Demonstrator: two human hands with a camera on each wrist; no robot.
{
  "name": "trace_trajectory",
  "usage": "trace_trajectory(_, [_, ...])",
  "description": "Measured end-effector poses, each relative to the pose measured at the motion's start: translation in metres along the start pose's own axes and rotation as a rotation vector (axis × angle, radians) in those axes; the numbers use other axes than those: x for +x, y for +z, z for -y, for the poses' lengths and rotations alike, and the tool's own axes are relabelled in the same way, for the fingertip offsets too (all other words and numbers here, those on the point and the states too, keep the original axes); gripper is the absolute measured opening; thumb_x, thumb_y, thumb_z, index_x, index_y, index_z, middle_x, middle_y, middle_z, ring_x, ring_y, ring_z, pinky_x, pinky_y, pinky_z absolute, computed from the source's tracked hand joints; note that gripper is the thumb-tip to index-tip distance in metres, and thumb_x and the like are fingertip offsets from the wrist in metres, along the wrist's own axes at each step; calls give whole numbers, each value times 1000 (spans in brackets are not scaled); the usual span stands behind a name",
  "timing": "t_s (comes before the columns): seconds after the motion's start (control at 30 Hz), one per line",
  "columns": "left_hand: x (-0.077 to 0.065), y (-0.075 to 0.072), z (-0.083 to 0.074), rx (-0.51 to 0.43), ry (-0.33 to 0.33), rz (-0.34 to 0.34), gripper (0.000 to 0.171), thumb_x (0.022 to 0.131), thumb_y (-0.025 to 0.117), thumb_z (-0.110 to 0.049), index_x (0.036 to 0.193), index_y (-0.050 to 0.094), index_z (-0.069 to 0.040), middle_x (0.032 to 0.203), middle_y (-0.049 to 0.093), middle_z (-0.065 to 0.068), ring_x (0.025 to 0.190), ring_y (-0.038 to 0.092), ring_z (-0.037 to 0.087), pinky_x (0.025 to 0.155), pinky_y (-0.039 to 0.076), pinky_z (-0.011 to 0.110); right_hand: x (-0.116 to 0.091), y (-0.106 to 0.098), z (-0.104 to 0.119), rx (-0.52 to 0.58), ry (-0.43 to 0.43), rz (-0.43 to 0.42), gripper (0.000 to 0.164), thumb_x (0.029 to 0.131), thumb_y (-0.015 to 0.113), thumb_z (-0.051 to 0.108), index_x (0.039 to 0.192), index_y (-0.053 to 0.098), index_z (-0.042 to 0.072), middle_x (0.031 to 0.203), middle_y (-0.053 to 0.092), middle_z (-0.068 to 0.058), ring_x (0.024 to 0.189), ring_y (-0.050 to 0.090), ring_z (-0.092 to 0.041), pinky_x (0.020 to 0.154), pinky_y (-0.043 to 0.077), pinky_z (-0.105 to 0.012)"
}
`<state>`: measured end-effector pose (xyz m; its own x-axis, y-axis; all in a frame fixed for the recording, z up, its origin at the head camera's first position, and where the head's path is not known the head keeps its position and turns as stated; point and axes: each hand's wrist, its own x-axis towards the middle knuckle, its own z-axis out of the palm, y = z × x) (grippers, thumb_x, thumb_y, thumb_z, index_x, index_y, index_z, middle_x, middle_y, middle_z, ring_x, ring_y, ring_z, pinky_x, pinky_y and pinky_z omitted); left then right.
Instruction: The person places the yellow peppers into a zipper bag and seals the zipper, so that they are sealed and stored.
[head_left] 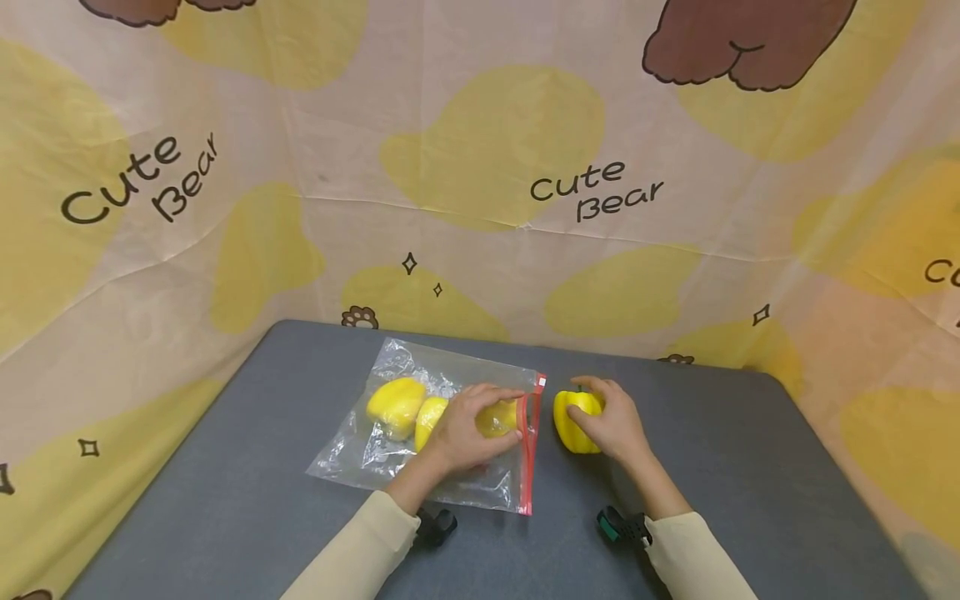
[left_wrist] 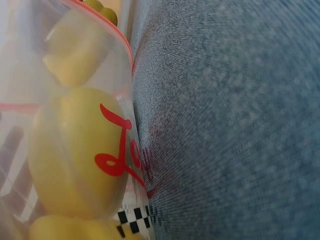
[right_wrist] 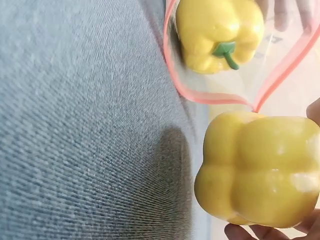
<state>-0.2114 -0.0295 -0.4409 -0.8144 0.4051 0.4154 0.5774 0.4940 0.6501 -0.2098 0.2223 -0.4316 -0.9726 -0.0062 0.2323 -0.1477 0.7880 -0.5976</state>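
A clear zip bag [head_left: 337, 467] with a red zip edge lies on the table, its mouth towards the right. Inside are a smooth yellow oval fruit [head_left: 397, 404], another yellow piece [head_left: 430, 419] partly behind the hand, and a yellow bell pepper with a green stem [right_wrist: 220, 30] near the mouth. My left hand [head_left: 465, 425] holds the bag at its mouth, fingers and thumb spread around the pepper there. Just right of the mouth, my right hand [head_left: 615, 421] grips a second yellow bell pepper [head_left: 573, 421] between thumb and fingers. The right wrist view shows this pepper [right_wrist: 265, 170] close up.
The grey table [head_left: 247, 483] reaches back to a patterned cloth [head_left: 480, 167] that hangs behind and at both sides. Dark camera straps [head_left: 438, 527] sit at the wrists. Red lettering [left_wrist: 117, 145] marks the bag's side.
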Motion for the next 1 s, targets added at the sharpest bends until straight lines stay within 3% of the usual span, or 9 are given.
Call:
trace_trajectory(0.23, [-1,0,0,6,1,0,50,74,75,-37,122,63,-37,118,65,-11,106,55,10,88,46,36,-9,-5,3,44,-16,7,45,80,69,24,123,63,11,123,62,-17,100,58,-31,70,46,-33])
trace_trajectory(0.5, [-1,1,1,1,-3,4,50,74,76,-37,122,63,-37,118,65,-11,107,55,10,87,46,36,-20,-11,8,94,38,42,46,82,70,26,125,60,13,129,58,-15,111,56,-33,81,51,-42])
trace_trajectory(0.73, [-2,0,2,3,-3,6,51,75,75,-38,123,62,-37,119,64,-11,106,55,11,85,46,35,-25,-17,14,158,68,55,45,82,71,24,123,57,13,129,57,-17,103,59,-33,71,53,-35])
trace_trajectory(1.0, [-1,0,1,-4,-13,13,50,75,75,-40,123,62,-37,119,64,-13,105,55,10,86,46,35,-31,-20,22,220,81,52,46,81,73,22,119,52,11,128,55,-16,114,54,-39,82,54,-47])
